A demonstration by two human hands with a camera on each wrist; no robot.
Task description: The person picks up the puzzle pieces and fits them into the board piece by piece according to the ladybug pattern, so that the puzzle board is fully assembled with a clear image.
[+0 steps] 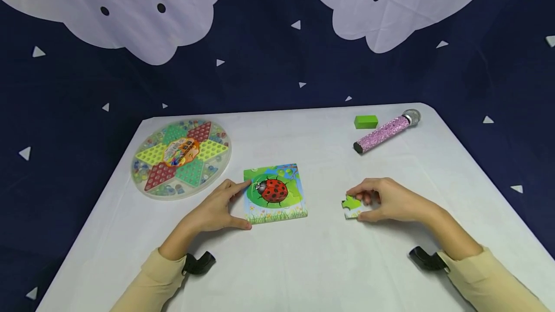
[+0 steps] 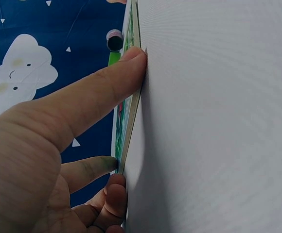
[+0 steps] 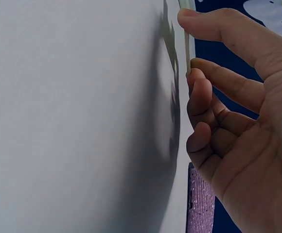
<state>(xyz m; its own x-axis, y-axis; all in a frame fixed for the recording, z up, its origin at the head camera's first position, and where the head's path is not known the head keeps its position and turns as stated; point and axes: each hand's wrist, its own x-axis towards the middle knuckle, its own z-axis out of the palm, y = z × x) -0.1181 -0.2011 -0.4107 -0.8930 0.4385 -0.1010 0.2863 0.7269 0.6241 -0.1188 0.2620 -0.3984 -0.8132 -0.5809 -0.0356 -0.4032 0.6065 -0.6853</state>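
On the table lies a square ladybug jigsaw puzzle (image 1: 274, 190) with a green picture and a grassy lower border. My left hand (image 1: 215, 208) is at its left side, thumb and index finger extended and touching the edge; the left wrist view shows the thumb (image 2: 107, 82) against the board's edge. To the right, my right hand (image 1: 386, 200) pinches a small green and white jigsaw piece (image 1: 352, 204) between thumb and fingers. In the right wrist view the piece (image 3: 187, 51) appears edge-on, with a shadow on the tabletop beside it.
A round Chinese checkers board (image 1: 210, 170) with marbles lies at the left. Toward the back right are a green block (image 1: 366, 122) and a pink glittery microphone (image 1: 385, 134). Behind the white table (image 1: 299, 268) hangs a dark blue cloth (image 1: 269, 81) with clouds.
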